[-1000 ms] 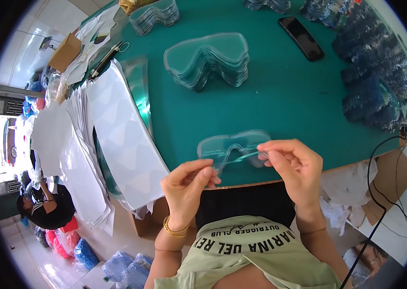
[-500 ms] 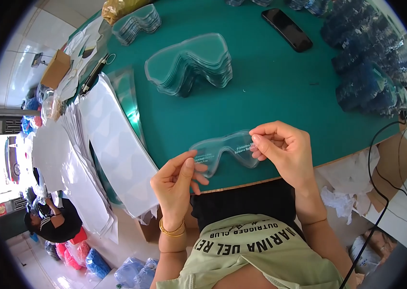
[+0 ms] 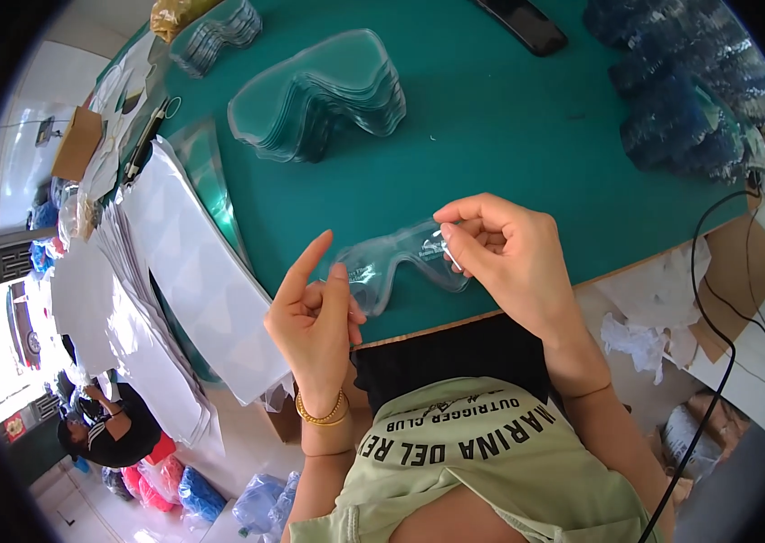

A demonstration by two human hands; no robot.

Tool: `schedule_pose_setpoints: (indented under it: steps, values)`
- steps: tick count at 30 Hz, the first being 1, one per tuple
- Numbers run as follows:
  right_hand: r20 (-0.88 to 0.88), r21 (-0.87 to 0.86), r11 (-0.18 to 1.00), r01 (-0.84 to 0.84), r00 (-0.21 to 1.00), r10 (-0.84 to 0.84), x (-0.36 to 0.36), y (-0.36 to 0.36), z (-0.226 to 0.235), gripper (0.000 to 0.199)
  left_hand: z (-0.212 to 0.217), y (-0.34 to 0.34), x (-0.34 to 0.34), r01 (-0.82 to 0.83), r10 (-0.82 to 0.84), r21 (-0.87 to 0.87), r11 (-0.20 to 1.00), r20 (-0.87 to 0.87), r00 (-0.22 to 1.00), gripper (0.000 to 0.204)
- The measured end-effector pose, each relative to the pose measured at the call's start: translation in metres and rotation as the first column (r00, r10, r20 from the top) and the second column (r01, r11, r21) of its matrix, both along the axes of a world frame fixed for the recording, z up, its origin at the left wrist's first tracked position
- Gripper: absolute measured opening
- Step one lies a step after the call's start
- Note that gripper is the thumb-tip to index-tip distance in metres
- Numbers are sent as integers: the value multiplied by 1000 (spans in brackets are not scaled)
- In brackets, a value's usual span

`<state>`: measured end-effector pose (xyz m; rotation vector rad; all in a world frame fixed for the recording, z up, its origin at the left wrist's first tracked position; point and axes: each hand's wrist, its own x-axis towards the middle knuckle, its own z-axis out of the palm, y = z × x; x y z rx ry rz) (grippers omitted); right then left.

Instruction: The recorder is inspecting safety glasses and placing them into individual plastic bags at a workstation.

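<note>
Clear lens: the goggle-shaped plastic piece (image 3: 401, 246) is held just above the near edge of the green table (image 3: 500, 145), taken here as the clock's centre.
Right hand: its upper corner at 2 o'clock is pinched between thumb and forefinger of the right hand (image 3: 520, 262).
Left hand: the 9 o'clock end is met by the thumb of the left hand (image 3: 306, 333); the forefinger is raised, and whether that end is gripped cannot be told.
Lens stack: similar pieces (image 3: 319, 101) are piled at 11 o'clock.
Phone: a black phone (image 3: 527, 25) is placed at 1 o'clock.
White sheets: paper-like sheets (image 3: 197, 271) are spread at 9 o'clock.
</note>
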<state>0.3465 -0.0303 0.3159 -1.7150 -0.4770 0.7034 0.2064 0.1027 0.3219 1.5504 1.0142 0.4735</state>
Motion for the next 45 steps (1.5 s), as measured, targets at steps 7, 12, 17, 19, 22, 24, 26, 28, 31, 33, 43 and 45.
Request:
schedule_pose_setpoints:
  steps: [7,12,17,19,22,24,26,28,31,33,43,45]
  values:
    - [65,-14,1000,13,998,-12,0,-3,3,11,-2,-3,3,53,-51,51,997,-43,998,37]
    - [51,-16,1000,9,999,-8,-2,-2,4,11,-2,-3,0,58,-56,53,997,-47,997,39]
    - [40,-12,1000,11,999,-10,-2,-4,2,11,-5,-5,0,64,-62,44,997,-54,997,41]
    - [32,-11,1000,10,999,-10,-2,-5,1,11,-7,-6,2,38,-36,58,998,-30,999,39]
    - [29,-12,1000,10,1000,-9,-3,-4,0,11,-5,-6,2,54,-50,66,996,-51,997,40]
    - [43,7,1000,2,999,-2,-3,-4,-1,11,-7,-5,2,47,-45,58,997,-40,998,40]
    - [43,7,1000,-1,999,0,-2,-4,-2,12,-9,-5,3,41,-40,37,998,-32,999,40]
    - [44,11,1000,-6,999,5,-1,-3,-2,12,-10,-5,3,56,-52,69,996,-57,997,41]
    - [24,-8,1000,-11,1000,11,-2,-4,-3,13,-6,-4,3,71,-62,73,995,-118,991,43]
    - [39,-7,1000,-14,999,14,-2,-4,-4,13,-9,-3,1,103,-90,80,992,-145,985,46]
    - [32,-55,996,-72,997,74,-3,-5,0,17,-14,-4,-5,329,-70,548,769,-440,895,63]
    - [38,-52,996,-78,996,80,-1,-5,-2,17,-16,-3,-11,327,-41,550,768,-468,883,65]
